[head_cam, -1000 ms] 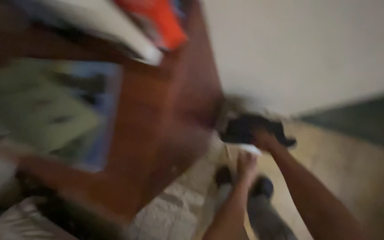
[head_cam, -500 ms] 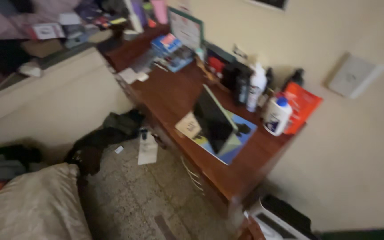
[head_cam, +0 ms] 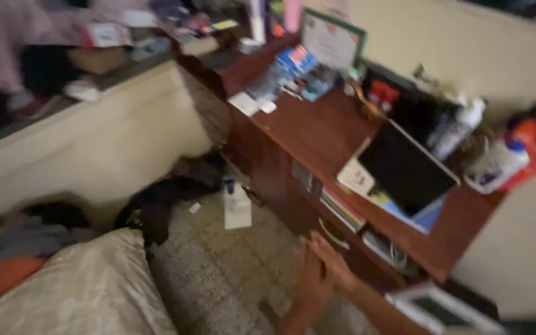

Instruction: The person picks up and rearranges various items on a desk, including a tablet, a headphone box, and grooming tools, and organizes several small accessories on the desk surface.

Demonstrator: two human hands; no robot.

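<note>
While both hands meet low in the frame, left hand [head_cam: 310, 280] and right hand [head_cam: 336, 265] press flat, fingers straight, holding nothing, just below the worktop [head_cam: 317, 127] edge, near stacked books [head_cam: 342, 208], likely stiff, graspable by the spines.

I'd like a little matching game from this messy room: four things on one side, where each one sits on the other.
Things:
1. dark tablet
2. white bottle
3. dark clothes
4. hands

Places:
A. on the floor by the low wall
B. pressed together in front of the desk's edge
C. lying on the desk on a blue sheet
D. at the desk's far right end, next to an orange pack

Pairs: 1-C, 2-D, 3-A, 4-B
</note>
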